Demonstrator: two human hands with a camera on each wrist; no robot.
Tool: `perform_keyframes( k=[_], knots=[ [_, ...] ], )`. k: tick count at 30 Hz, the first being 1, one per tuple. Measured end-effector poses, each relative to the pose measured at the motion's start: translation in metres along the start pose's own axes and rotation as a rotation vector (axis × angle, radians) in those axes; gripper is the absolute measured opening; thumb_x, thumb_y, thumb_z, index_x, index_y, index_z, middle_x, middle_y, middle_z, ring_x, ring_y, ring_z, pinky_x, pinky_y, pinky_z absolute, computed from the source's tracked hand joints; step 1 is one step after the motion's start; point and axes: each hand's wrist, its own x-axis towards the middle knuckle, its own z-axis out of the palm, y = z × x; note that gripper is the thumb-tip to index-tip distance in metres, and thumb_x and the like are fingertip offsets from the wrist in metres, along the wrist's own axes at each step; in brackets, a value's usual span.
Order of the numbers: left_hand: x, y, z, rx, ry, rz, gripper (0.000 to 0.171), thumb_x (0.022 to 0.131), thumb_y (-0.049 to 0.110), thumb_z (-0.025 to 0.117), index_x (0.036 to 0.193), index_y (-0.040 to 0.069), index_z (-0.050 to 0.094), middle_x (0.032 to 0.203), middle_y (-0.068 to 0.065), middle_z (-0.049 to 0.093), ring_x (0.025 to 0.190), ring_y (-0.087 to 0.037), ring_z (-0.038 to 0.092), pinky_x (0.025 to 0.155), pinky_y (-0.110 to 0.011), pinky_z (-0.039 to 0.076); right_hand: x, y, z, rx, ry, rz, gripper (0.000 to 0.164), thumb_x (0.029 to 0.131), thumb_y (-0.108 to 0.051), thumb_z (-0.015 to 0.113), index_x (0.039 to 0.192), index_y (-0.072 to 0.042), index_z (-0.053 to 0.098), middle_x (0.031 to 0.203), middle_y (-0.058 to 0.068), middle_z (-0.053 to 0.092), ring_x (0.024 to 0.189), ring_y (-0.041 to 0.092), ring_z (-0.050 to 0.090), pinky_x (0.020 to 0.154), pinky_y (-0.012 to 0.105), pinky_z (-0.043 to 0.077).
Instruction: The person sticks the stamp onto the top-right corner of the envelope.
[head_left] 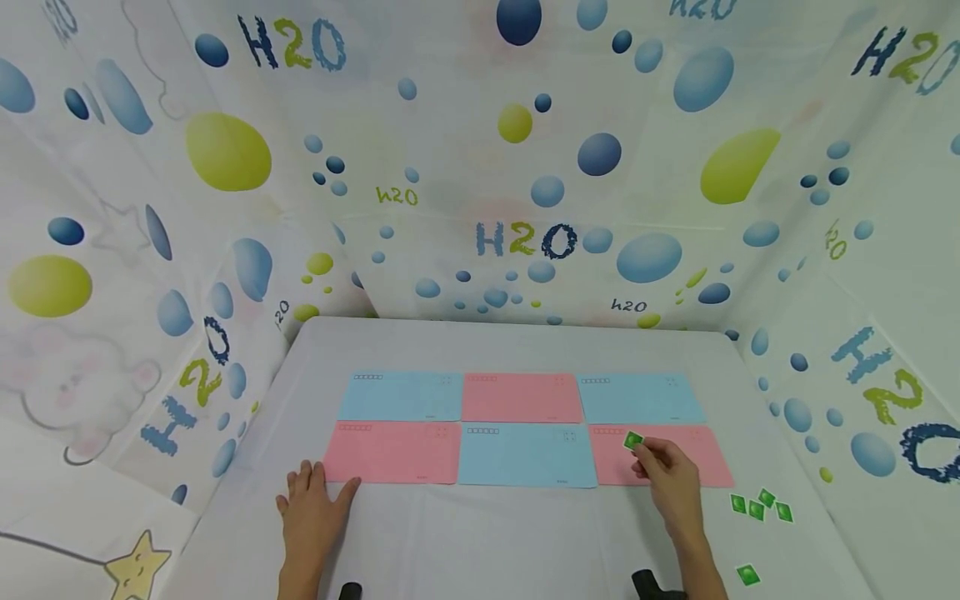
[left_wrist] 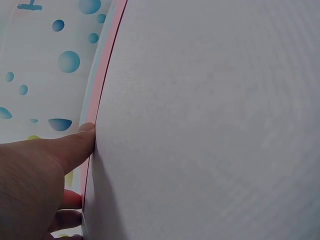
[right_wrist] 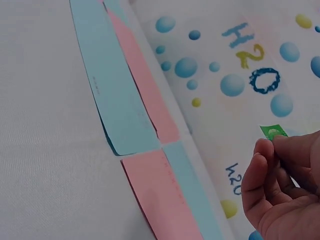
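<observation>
Between thumb and fingers, my right hand (head_left: 671, 485) pinches a small green stamp (head_left: 632, 440), held over the upper left part of the front-right pink envelope (head_left: 708, 460). The right wrist view shows the same stamp (right_wrist: 273, 131) sticking out past the fingertips. My left hand (head_left: 311, 512) rests with spread fingers at the lower left corner of the front-left pink envelope (head_left: 393, 454). In the left wrist view, its thumb touches the edge of that envelope (left_wrist: 102, 80). Between the two pink envelopes lies a blue envelope (head_left: 525, 457).
Behind, a second row holds a blue envelope (head_left: 401, 397), a pink envelope (head_left: 521, 398) and another blue envelope (head_left: 641, 400). Several green stamps (head_left: 756, 510) lie at the right, with a single stamp (head_left: 748, 575) nearer the front. Patterned cloth (head_left: 450, 100) surrounds the white table (head_left: 510, 346).
</observation>
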Motion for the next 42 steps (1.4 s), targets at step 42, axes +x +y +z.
perform_keyframes(
  k=[42],
  knots=[
    [-0.001, 0.000, 0.003, -0.003, 0.017, -0.009, 0.085, 0.094, 0.041, 0.062, 0.148, -0.016, 0.028, 0.156, -0.041, 0.018, 0.147, -0.060, 0.009, 0.116, -0.076, 0.003, 0.003, -0.019, 0.029, 0.015, -0.096, -0.056, 0.023, 0.100, -0.018, 0.062, 0.115, -0.001, 0.063, 0.105, 0.025, 0.068, 0.082, 0.026, 0.069, 0.072, 0.018, 0.057]
  ],
)
